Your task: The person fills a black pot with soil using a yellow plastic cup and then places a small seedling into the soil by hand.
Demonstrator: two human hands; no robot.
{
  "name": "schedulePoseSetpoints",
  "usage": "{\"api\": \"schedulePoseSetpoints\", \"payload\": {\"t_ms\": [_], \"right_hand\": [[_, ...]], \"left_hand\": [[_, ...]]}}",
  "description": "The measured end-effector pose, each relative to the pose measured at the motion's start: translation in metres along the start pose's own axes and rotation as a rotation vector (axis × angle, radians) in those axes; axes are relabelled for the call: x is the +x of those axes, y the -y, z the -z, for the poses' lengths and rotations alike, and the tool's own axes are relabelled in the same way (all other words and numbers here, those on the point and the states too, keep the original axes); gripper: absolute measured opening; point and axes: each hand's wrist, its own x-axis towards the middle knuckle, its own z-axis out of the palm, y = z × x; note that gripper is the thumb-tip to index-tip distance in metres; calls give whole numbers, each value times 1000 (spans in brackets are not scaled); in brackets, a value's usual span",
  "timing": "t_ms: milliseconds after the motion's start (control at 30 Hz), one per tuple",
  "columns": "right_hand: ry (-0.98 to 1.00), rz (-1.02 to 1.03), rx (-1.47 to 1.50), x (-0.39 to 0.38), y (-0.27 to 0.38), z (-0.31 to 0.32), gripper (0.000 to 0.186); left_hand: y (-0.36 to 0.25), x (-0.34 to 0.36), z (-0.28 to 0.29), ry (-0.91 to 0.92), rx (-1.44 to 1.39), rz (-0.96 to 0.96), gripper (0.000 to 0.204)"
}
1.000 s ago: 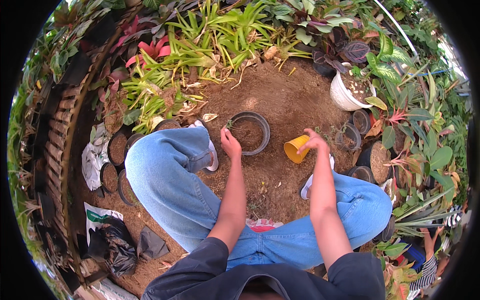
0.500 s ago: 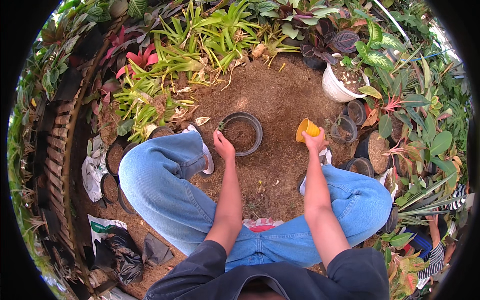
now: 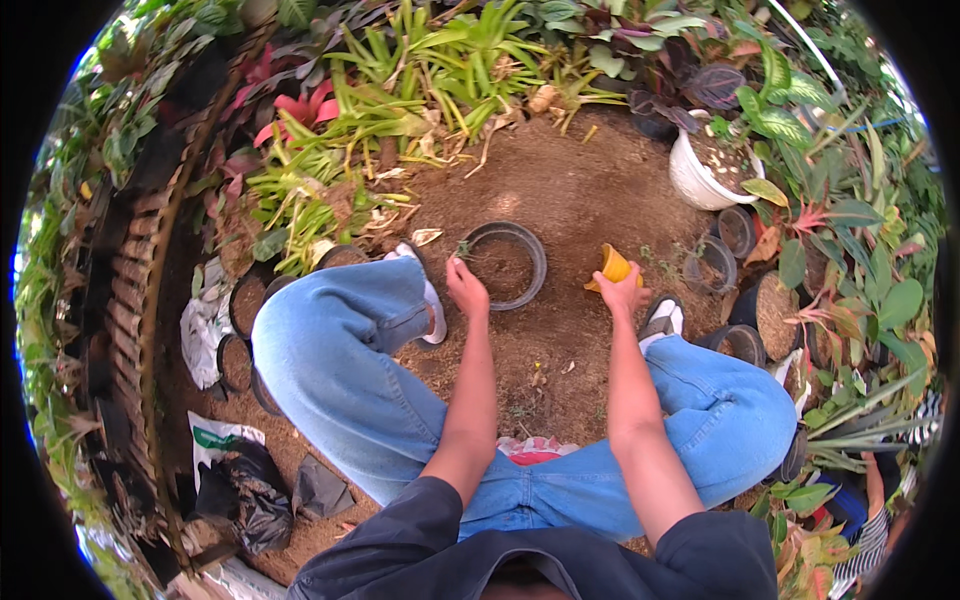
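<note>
On the soil floor [image 3: 520,375], the black pot [image 3: 540,262] stands upright between the person's shoes, well in from the far edge where strappy green plants [image 3: 440,125] grow. Its place, in front of the bent knees, probably suits the reach of either hand. Soil shows inside its round opening.

The left hand [image 3: 467,287] is at the pot's left rim, its fingers pinched together on a thin sprig [image 3: 463,248]. The light pinch likely suits so slight a stem, and the spot keeps the sprig beside the opening. Its leafy end points up past the fingertips, toward the far edge; fine strands seem to run rightward over the opening, though they are too thin for its full long axis to be told.

The right hand [image 3: 628,290] is apart from the black pot, to its right, with fingers curled around a yellow cup [image 3: 613,266]. The cup lies tilted in the grasp: its mouth seems to face left, its long axis running roughly sideways, with the base toward the palm. Wrapping it from the side presumably steadies it.

Beyond this hand, toward the floor's right edge, stand a grey pot [image 3: 727,262] and a white pot [image 3: 692,182].
</note>
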Motion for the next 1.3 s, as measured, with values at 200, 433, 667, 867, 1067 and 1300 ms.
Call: {"api": "schedulePoseSetpoints", "payload": {"t_ms": [200, 433, 667, 867, 1067, 1300], "right_hand": [[84, 107, 52, 44, -33, 10, 97], [613, -104, 759, 48, -25, 59, 73], [712, 96, 696, 38, 25, 71, 77], [582, 472, 460, 12, 89, 68, 80], [331, 885, 92, -32, 140, 56, 112], [226, 1035, -51, -73, 164, 42, 123]], "left_hand": [[-3, -2, -8, 11, -31, 4, 40], [3, 0, -3, -26, -19, 12, 42], [-2, -2, -2, 31, -29, 52, 42], [-2, -2, 1, -13, -24, 28, 42], [0, -2, -1, -34, -24, 25, 42], [-2, -4, -3, -20, -49, 13, 42]]}}
